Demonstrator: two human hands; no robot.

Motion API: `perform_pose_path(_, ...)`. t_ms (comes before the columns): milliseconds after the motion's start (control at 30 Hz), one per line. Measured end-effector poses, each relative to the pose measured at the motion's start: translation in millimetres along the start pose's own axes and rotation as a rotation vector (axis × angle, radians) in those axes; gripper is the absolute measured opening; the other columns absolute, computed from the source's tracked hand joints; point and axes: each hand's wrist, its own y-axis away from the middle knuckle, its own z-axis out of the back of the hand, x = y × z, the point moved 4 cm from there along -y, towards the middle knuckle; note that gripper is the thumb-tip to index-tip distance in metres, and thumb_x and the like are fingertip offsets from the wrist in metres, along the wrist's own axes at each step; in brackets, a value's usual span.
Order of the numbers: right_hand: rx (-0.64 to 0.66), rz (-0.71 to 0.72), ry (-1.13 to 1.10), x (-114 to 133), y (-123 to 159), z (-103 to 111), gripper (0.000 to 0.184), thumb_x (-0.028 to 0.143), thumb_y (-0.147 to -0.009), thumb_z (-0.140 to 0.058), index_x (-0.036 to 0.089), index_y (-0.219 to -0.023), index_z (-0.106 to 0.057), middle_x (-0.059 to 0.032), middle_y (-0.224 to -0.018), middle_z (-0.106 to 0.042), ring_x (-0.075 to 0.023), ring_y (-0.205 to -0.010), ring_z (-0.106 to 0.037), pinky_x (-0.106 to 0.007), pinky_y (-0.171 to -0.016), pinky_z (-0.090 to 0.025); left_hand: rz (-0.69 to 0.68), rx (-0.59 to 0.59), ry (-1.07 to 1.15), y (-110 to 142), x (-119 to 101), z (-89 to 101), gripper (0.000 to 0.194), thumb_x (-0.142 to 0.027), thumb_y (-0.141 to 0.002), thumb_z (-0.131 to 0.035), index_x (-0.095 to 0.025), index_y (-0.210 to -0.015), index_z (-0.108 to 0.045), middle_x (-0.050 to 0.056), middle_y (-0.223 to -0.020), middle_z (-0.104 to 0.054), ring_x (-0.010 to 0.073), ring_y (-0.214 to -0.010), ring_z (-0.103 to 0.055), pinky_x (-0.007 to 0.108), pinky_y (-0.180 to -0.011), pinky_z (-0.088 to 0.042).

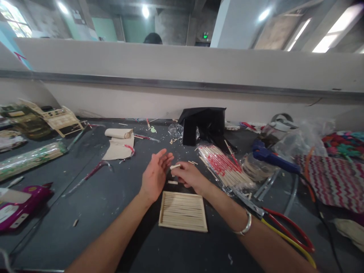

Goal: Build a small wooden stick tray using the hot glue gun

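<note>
Beyond the slatted panel (183, 211), left grip (156, 175) spreads apart, right grip (188, 175) clamps a short stick (175, 166).

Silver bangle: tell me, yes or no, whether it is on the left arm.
No, the silver bangle sits on the arm of the right hand, which pinches a short wooden stick; the left arm is bare.

Two hands (170, 176) over a dark surface (93, 227), the right pinching a small stick (175, 166) beyond a framed slatted panel (183, 211).
</note>
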Motion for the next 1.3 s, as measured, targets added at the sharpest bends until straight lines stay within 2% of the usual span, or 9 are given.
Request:
perform_pose_path(67, 0.002, 0.027, 0.088, -3, -2, 6, 0.008, 0.023, -0.075, -0.05, 0.018, -0.069, -0.052, 0.0066, -0.053, -0.044, -0.0087, -0.049, -0.043, -0.019, -0.047, -0.03, -0.065, -0.07, -0.036, -7, -5, 8.4, 0.039, -0.044, -0.088, -0.046, -0.013, -0.103, -0.063, 0.01, -0.104, -0.066, 0.0197, -0.106, -0.059, 0.036, -0.105, -0.033)
perform_pose_path(200, 0.02, 0.09, 0.302, -6, -1, 4, 0.004, 0.016, -0.068, -0.057, 0.017, -0.065, -0.055, 0.0027, -0.061, -0.054, -0.0109, -0.058, -0.049, -0.022, -0.054, -0.032, -0.064, -0.114, -0.109, -17, -6, 21.1, 0.032, -0.039, -0.082, -0.056, -0.011, -0.095, -0.066, 0.011, -0.098, -0.069, 0.0206, -0.1, -0.062, 0.037, -0.1, -0.036)
perform_pose_path(267, 0.018, 0.093, 0.396, -6, 2, 0, 0.003, 0.019, -0.071, -0.057, 0.017, -0.073, -0.059, 0.0008, -0.064, -0.058, -0.0127, -0.059, -0.051, -0.023, -0.055, -0.031, -0.084, -0.114, -0.144, -18, -6, 24.3, 0.026, -0.031, -0.075, -0.065, -0.012, -0.092, -0.067, 0.009, -0.094, -0.07, 0.0198, -0.095, -0.063, 0.036, -0.096, -0.039)
perform_pose_path(400, 0.02, 0.123, 0.529, -3, 8, -5, 0.024, 0.037, -0.076, -0.061, 0.019, -0.092, -0.061, -0.0032, -0.08, -0.065, -0.018, -0.071, -0.058, -0.025, -0.058, -0.034, -0.079, -0.097, -0.164, -17, -5, 25.4, 0.025, -0.02, -0.068, -0.072, -0.012, -0.092, -0.068, 0.005, -0.081, -0.069, 0.0147, -0.076, -0.063, 0.03, -0.078, -0.045)
perform_pose_path(500, 0.025, 0.167, 0.606, -1, 10, -8, 0.034, 0.043, -0.074, -0.066, 0.021, -0.1, -0.059, -0.0057, -0.095, -0.065, -0.0207, -0.081, -0.061, -0.026, -0.063, -0.037, -0.061, -0.057, -0.172, -15, -6, 22.6, 0.023, -0.021, -0.071, -0.071, -0.011, -0.092, -0.068, -0.002, -0.06, -0.057, 0.0075, -0.055, -0.051, 0.021, -0.056, -0.038)
perform_pose_path(633, 0.017, 0.194, 0.668, -2, 7, -10, 0.016, 0.035, -0.084, -0.057, 0.023, -0.094, -0.061, -0.0041, -0.094, -0.064, -0.0181, -0.08, -0.061, -0.026, -0.064, -0.037, -0.093, -0.021, -0.177, -14, -15, 18.6, 0.021, -0.024, -0.074, -0.069, -0.011, -0.091, -0.069, -0.007, -0.049, -0.037, 0.005, -0.047, -0.035, 0.019, -0.048, -0.028)
perform_pose_path(867, -0.048, 0.222, 0.662, -13, -2, -9, 0.011, 0.032, -0.085, -0.055, 0.022, -0.086, -0.061, -0.0006, -0.087, -0.064, -0.0148, -0.079, -0.061, -0.023, -0.063, -0.037, -0.31, -0.11, -0.178, -19, -50, 28.6, 0.017, -0.02, -0.075, -0.067, -0.011, -0.089, -0.07, -0.008, -0.049, -0.031, 0.0051, -0.048, -0.029, 0.019, -0.049, -0.029)
perform_pose_path(1100, -0.184, 0.195, 0.663, -24, -9, -8, 0.016, 0.033, -0.09, -0.049, 0.021, -0.091, -0.059, -0.0027, -0.094, -0.064, -0.0154, -0.084, -0.061, -0.024, -0.067, -0.038, -0.494, -0.224, -0.21, -21, -69, 43.4, 0.012, -0.016, -0.073, -0.066, -0.012, -0.083, -0.069, -0.008, -0.046, -0.033, 0.0046, -0.044, -0.029, 0.018, -0.046, -0.025)
perform_pose_path(1300, -0.198, 0.191, 0.671, -25, -10, -7, 0.018, 0.038, -0.089, -0.052, 0.023, -0.092, -0.06, -0.0029, -0.094, -0.064, -0.0158, -0.085, -0.061, -0.023, -0.067, -0.038, -0.705, -0.321, -0.189, -18, -94, 50.1, 0.007, -0.012, -0.073, -0.063, -0.011, -0.078, -0.068, -0.009, -0.043, -0.034, 0.0049, -0.043, -0.029, 0.019, -0.045, -0.025)
